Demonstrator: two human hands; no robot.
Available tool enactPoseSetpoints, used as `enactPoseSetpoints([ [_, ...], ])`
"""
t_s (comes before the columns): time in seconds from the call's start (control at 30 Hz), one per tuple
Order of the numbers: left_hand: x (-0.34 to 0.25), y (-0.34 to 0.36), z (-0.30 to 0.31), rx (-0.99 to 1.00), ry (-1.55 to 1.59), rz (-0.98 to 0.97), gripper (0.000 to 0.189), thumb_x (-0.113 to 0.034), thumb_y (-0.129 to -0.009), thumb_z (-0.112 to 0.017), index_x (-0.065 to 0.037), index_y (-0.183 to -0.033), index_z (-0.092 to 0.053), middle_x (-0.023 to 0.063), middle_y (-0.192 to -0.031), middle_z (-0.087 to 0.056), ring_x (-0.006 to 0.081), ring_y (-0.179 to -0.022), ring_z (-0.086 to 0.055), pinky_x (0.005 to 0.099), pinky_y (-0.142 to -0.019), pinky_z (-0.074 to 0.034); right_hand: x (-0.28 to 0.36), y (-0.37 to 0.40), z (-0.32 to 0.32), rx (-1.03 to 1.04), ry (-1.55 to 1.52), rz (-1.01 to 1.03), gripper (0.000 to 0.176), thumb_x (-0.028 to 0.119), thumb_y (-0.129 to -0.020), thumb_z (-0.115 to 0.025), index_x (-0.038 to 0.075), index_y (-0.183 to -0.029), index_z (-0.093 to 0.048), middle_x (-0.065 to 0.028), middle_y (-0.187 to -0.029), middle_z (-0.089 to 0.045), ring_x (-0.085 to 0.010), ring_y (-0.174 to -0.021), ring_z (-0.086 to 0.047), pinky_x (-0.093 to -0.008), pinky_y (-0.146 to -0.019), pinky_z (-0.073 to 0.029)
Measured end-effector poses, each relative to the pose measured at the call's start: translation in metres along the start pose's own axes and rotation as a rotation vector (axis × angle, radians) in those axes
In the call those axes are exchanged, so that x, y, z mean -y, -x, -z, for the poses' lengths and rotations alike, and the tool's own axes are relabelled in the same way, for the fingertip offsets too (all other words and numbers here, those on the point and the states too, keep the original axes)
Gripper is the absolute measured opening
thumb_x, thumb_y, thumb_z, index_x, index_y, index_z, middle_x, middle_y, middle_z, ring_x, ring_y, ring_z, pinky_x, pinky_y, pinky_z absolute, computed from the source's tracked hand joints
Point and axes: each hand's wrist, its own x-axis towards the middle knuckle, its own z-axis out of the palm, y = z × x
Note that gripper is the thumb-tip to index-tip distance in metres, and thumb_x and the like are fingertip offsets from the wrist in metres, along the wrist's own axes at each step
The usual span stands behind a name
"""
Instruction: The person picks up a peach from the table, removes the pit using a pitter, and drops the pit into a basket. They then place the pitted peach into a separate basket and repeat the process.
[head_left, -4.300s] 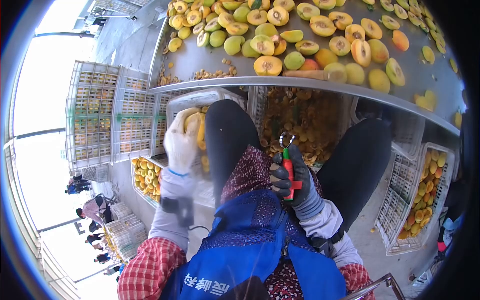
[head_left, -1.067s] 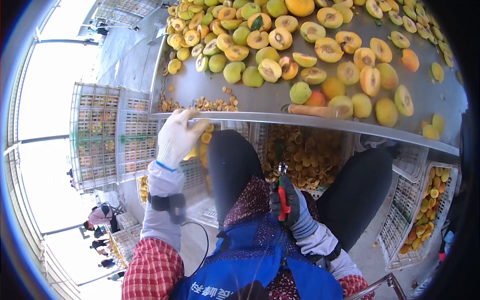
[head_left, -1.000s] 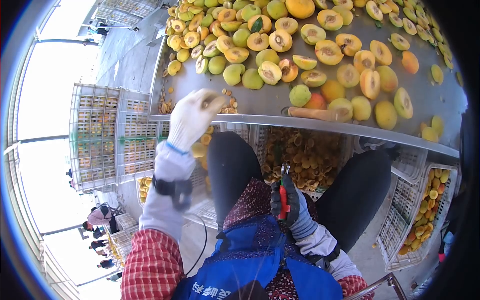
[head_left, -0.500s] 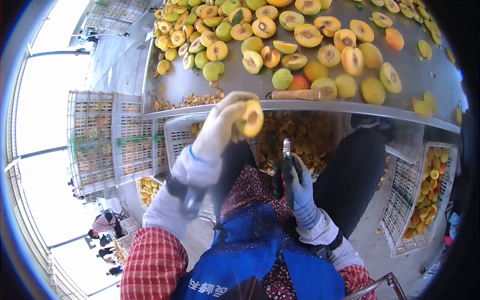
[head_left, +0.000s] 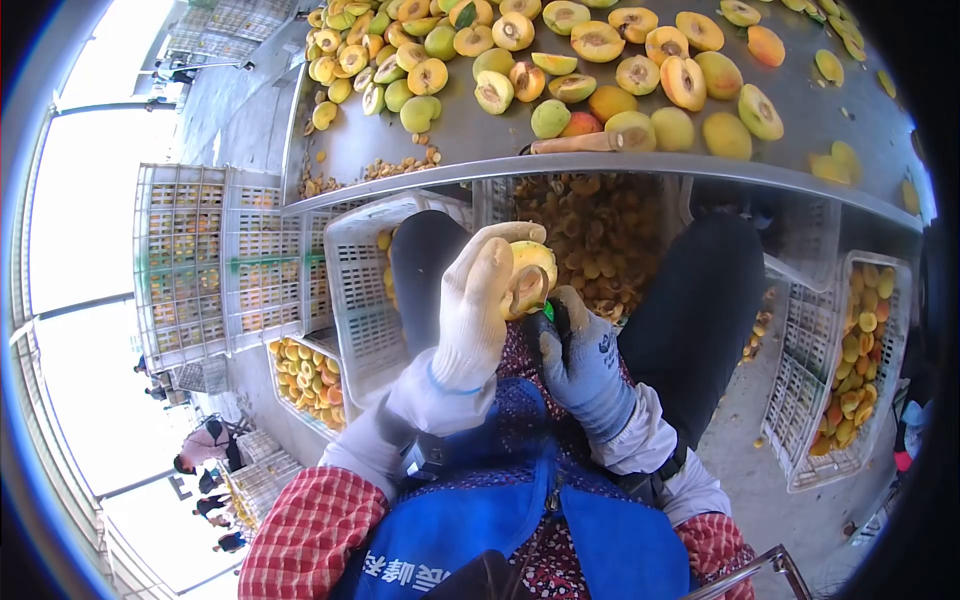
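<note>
My left hand [head_left: 475, 305], in a white knit glove, is closed around a yellow peach half [head_left: 527, 258] with its cut face turned toward my right hand. My right hand [head_left: 592, 370], in a grey glove with dark fingers, grips a small pitting tool [head_left: 549, 312]; only a bit of green on its handle shows clearly. The tool's working end meets the cut face near the pit hollow, partly hidden by fingers and fruit. Both hands are together above my lap, in front of the metal table [head_left: 440, 190].
Many peach halves [head_left: 597, 41] cover the table, with pit scraps [head_left: 400, 168] near its edge. A wooden handle [head_left: 577, 144] lies at the rim. Below, a crate holds brown scraps [head_left: 600, 235]. White crates [head_left: 375, 300] stand left, another crate with fruit [head_left: 850, 370] right. People are far left.
My left hand has brought the peach half down and right, toward my lap. The right hand has turned inward, bringing the tool's metal tip to the fruit. The view has shifted slightly.
</note>
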Motion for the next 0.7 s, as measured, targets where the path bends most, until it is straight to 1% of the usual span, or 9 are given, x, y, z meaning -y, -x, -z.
enactPoseSetpoints([
  [0.1,0.001,-0.001,-0.001,-0.018,-0.090,-0.015,0.039,-0.032,-0.098,-0.049,0.002,-0.110,-0.063,0.0087,-0.099,-0.065,0.0119,-0.085,-0.061,0.0241,-0.075,-0.049,-0.003,0.002,-0.003,-0.017,0.014,0.008,0.029,0.012,-0.086,-0.059,0.001,-0.112,-0.052,-0.0229,-0.085,-0.061,-0.0419,-0.076,-0.063,-0.0456,-0.065,-0.049],
  [0.2,0.000,0.001,-0.001,0.039,-0.220,-0.052,0.032,-0.026,-0.096,-0.055,0.003,-0.107,-0.063,0.0073,-0.091,-0.064,0.0110,-0.078,-0.060,0.0239,-0.071,-0.049,0.000,0.004,-0.002,0.058,-0.043,-0.077,0.030,0.010,-0.085,-0.059,0.000,-0.113,-0.053,-0.0242,-0.087,-0.061,-0.0430,-0.077,-0.062,-0.0446,-0.067,-0.050],
  [0.3,-0.009,-0.001,-0.008,0.020,-0.159,0.097,0.024,-0.018,-0.093,-0.061,0.003,-0.104,-0.064,0.0057,-0.083,-0.062,0.0102,-0.072,-0.058,0.0237,-0.068,-0.049,-0.012,0.011,-0.012,0.036,-0.136,-0.067,0.028,0.013,-0.089,-0.058,-0.001,-0.113,-0.053,-0.0198,-0.085,-0.063,-0.0345,-0.074,-0.064,-0.0405,-0.065,-0.050],
  [0.4,-0.004,-0.004,-0.009,0.043,-0.243,0.026,0.020,-0.014,-0.094,-0.055,0.003,-0.100,-0.065,0.0043,-0.081,-0.063,0.0063,-0.065,-0.054,0.0219,-0.055,-0.041,-0.022,0.024,-0.028,-0.047,-0.486,-0.153,0.028,0.015,-0.091,-0.059,-0.001,-0.113,-0.054,-0.0132,-0.082,-0.062,-0.0222,-0.071,-0.062,-0.0367,-0.063,-0.049],
  [0.5,0.001,-0.008,-0.007,0.073,-0.381,-0.072,0.020,-0.014,-0.093,-0.055,0.002,-0.099,-0.065,0.0038,-0.078,-0.063,0.0059,-0.062,-0.053,0.0207,-0.055,-0.041,-0.013,0.033,-0.032,-0.130,-0.802,-0.390,0.024,0.015,-0.095,-0.056,-0.001,-0.113,-0.054,-0.0063,-0.080,-0.058,-0.0131,-0.069,-0.056,-0.0323,-0.062,-0.047],
  [0.57,0.003,-0.014,-0.002,0.138,-0.407,-0.160,0.020,-0.014,-0.093,-0.055,0.002,-0.100,-0.065,0.0043,-0.078,-0.063,0.0053,-0.061,-0.053,0.0197,-0.054,-0.040,-0.016,0.025,-0.020,0.170,-0.996,-0.495,0.035,0.036,-0.100,-0.048,0.003,-0.110,-0.054,-0.0057,-0.071,-0.055,-0.0129,-0.053,-0.050,-0.0285,-0.048,-0.044],
  [0.6,0.004,-0.015,0.000,0.171,-0.418,-0.202,0.020,-0.014,-0.093,-0.055,0.002,-0.101,-0.065,0.0046,-0.078,-0.064,0.0050,-0.060,-0.052,0.0192,-0.054,-0.040,-0.023,0.027,-0.022,0.224,-1.013,-0.449,0.039,0.042,-0.100,-0.045,0.005,-0.109,-0.054,-0.0047,-0.069,-0.054,-0.0118,-0.048,-0.048,-0.0278,-0.044,-0.042],
  [0.67,-0.003,-0.015,-0.002,0.219,-0.253,-0.001,0.023,-0.017,-0.094,-0.054,0.001,-0.102,-0.065,0.0054,-0.080,-0.065,0.0058,-0.063,-0.054,0.0194,-0.055,-0.041,-0.035,0.031,-0.025,0.333,-1.046,-0.356,0.049,0.055,-0.101,-0.038,0.009,-0.105,-0.053,-0.0026,-0.066,-0.052,-0.0096,-0.040,-0.043,-0.0263,-0.035,-0.039],
  [0.7,-0.005,-0.013,-0.002,0.238,-0.169,0.104,0.024,-0.018,-0.095,-0.053,0.001,-0.103,-0.065,0.0059,-0.081,-0.065,0.0062,-0.064,-0.055,0.0195,-0.056,-0.042,-0.022,0.027,-0.017,0.422,-1.489,-0.569,0.049,0.056,-0.101,-0.038,0.009,-0.105,-0.053,-0.0016,-0.065,-0.051,-0.0091,-0.040,-0.042,-0.0258,-0.035,-0.039],
])
